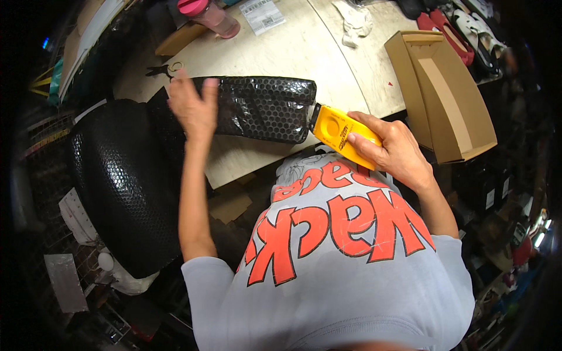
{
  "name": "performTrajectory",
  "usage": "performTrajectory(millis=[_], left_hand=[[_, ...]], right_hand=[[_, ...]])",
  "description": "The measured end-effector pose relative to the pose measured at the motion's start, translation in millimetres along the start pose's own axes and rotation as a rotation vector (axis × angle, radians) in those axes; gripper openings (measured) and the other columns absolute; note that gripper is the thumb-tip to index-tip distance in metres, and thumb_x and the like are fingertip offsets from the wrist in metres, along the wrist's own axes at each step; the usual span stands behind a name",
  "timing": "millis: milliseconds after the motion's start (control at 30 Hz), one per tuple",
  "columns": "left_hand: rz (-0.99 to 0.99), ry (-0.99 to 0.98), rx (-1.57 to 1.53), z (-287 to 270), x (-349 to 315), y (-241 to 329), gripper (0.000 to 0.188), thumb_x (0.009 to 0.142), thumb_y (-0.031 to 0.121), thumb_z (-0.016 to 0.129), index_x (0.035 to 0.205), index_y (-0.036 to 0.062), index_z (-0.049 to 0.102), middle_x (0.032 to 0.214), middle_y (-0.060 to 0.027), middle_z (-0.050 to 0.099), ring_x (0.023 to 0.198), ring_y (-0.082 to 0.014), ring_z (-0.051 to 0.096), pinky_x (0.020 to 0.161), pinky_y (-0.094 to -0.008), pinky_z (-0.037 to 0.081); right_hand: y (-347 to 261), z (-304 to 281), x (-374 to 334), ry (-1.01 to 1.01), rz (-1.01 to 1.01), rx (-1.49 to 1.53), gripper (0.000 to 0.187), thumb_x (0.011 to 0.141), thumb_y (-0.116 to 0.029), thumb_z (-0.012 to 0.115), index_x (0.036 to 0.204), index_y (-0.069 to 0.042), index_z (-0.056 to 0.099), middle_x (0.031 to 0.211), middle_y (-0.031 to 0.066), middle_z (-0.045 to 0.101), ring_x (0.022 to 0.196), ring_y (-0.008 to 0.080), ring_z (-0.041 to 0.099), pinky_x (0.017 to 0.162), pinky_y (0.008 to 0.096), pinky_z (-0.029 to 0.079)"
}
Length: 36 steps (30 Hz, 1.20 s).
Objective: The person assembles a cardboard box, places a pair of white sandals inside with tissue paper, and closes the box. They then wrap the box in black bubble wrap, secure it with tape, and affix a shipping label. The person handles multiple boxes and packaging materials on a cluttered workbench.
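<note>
A long parcel in black bubble wrap [263,108] lies on the table, its shiny surface crossed by clear tape or film. My right hand [389,143] grips a flat yellow hand tool [338,131] with a round raised disc on its face; I cannot tell its exact kind. The tool's dark front end meets the parcel's right end. Over the parcel's left part is my left hand [195,108], its fingers and thumb apart, slightly blurred. Just beyond it lie black-bladed scissors or snips [170,70]; their handles are partly hidden.
A large roll of black bubble wrap [129,181] stands at the left, beside the table [281,52]. An open cardboard box [445,93] sits at the right edge. Farther back are a pink-lidded bottle [213,20], a printed label [262,14], crumpled white material [355,23] and red shoes [451,35].
</note>
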<state>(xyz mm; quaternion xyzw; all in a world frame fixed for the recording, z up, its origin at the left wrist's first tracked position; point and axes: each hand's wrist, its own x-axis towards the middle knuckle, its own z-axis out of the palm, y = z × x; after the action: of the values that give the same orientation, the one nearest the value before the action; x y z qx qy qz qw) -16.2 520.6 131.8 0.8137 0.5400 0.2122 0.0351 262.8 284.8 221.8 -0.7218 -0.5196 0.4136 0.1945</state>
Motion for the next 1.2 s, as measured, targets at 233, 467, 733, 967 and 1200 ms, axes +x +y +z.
performTrajectory(millis=[233,467,733,967,1200], left_hand=[[0.268,-0.294,0.01,27,-77,117,0.087,0.085,0.054,0.056,0.151,0.0103,0.02,0.152,-0.0294,0.011,0.141,-0.0457,0.01,0.11,-0.0618,0.006],[0.028,-0.331,0.033,23,-96,114,0.12,0.066,0.06,0.071,0.152,0.0104,0.004,0.153,-0.0297,-0.005,0.142,-0.0468,-0.003,0.107,-0.0661,0.0],[-0.051,-0.073,-0.423,-15,-188,44,0.138,0.063,0.067,0.074,0.148,0.0003,-0.013,0.152,-0.0296,-0.015,0.142,-0.0411,-0.013,0.113,-0.0548,-0.002],[-1.023,0.272,-0.726,-13,-186,43,0.088,0.085,0.016,0.07,0.146,-0.009,0.011,0.149,-0.025,0.024,0.134,-0.0283,0.031,0.112,-0.036,0.024],[-0.675,-0.034,-0.609,-6,-156,-18,0.092,0.08,0.018,0.076,0.146,-0.0063,0.017,0.153,-0.0223,0.021,0.141,-0.0272,0.021,0.115,-0.0353,0.014]], right_hand=[[-20,21,19,0.036,-0.389,-0.493,0.031,0.086,-0.03,0.06,0.084,0.001,0.061,0.06,0.0183,0.061,0.06,0.0346,0.064,0.059,0.0431,0.051],[65,41,102,0.363,-0.288,-0.511,0.032,0.084,-0.029,0.066,0.091,0.003,0.062,0.06,0.017,0.061,0.052,0.0329,0.062,0.047,0.0416,0.048],[102,69,204,0.654,-0.399,-0.78,0.044,0.087,-0.022,0.058,0.119,0.007,0.054,0.117,0.0266,0.057,0.114,0.0358,0.055,0.096,0.051,0.04],[44,114,364,0.209,-0.375,-0.678,0.077,0.089,-0.048,0.054,0.142,0.003,0.031,0.151,0.0223,0.024,0.142,0.0345,0.021,0.114,0.0513,0.019],[78,149,313,0.272,-0.434,-0.656,0.076,0.089,-0.053,0.049,0.14,0.001,0.036,0.149,0.0206,0.03,0.14,0.0314,0.025,0.111,0.0547,0.021]])
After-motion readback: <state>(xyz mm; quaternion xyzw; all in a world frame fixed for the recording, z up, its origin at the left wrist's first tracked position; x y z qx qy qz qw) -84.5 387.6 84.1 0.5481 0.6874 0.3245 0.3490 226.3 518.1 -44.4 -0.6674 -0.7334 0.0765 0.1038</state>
